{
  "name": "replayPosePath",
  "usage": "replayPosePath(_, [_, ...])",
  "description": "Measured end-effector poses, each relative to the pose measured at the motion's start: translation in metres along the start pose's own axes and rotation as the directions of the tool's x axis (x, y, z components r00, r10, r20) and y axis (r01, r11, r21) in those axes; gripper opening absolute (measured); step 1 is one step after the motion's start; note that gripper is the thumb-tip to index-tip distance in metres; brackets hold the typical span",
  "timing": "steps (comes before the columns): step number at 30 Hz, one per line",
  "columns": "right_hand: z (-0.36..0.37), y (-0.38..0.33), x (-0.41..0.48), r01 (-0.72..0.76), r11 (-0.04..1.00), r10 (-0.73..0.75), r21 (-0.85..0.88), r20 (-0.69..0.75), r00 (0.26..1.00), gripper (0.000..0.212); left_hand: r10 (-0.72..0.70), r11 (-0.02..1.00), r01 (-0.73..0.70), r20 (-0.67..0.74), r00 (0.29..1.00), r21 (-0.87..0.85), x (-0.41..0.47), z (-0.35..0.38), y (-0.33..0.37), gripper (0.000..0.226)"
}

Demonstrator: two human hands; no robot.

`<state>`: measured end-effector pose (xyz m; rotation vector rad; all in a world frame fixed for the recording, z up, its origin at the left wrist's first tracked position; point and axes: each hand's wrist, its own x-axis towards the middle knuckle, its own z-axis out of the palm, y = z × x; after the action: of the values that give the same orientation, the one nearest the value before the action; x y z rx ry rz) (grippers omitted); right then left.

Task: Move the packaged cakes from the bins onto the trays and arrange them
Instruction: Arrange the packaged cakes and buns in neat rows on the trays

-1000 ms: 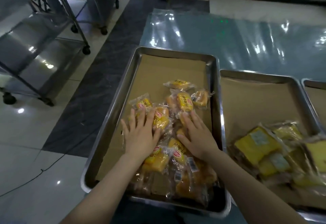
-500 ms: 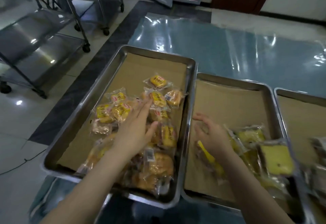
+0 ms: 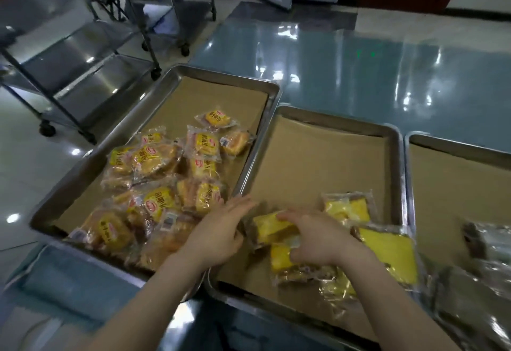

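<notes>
The right hand [image 3: 318, 240] curled its fingers [image 3: 284, 216] round a yellow clear-wrapped cake slice [image 3: 269, 227]; the left hand [image 3: 221, 236] hovered flat and empty just beside. Slices needed laying singly beyond the fingertips, onto the steel tray's [image 3: 331, 121] bare brown paper [image 3: 318, 162].

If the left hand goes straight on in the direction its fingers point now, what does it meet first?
Probably the bare brown paper of the middle tray: the left hand points up and right across the tray's rim. The yellow cake packet lies just right of that line; height is unclear.
</notes>
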<state>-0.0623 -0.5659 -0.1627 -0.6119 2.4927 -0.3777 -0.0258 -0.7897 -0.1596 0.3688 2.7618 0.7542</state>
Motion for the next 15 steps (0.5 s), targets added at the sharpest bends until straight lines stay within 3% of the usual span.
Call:
replayPosePath(3, [-0.006, 0.002, 0.005, -0.005, 0.986, 0.037, 0.168, -0.186, 0.982, 0.048, -0.023, 1.000, 0.023, 0.016, 1.000, -0.019, 0.002, 0.014, 0.006, 0.068])
replayPosePath(6, [-0.019, 0.011, 0.011, 0.008, 0.914, 0.150, 0.406, -0.355, 0.923, 0.022, -0.155, 0.963, 0.117, -0.144, 0.977, -0.244, 0.011, 0.015, 0.008, 0.040])
replayPosePath(9, [-0.031, 0.017, 0.018, 0.033, 0.843, 0.249, 0.537, -0.442, 0.862, 0.025, -0.254, 0.884, 0.117, -0.256, 0.933, -0.452, 0.026, 0.009, 0.009, 0.012])
replayPosePath(12, [-0.036, 0.023, 0.030, 0.024, 0.730, 0.349, 0.683, -0.403, 0.846, 0.042, -0.377, 0.774, 0.146, -0.263, 0.888, -0.616, 0.043, 0.005, 0.006, 0.013])
replayPosePath(15, [-0.033, 0.031, 0.043, 0.018, 0.645, 0.409, 0.764, -0.365, 0.837, 0.037, -0.423, 0.704, 0.141, -0.251, 0.871, -0.696, 0.058, 0.004, 0.005, 0.012])
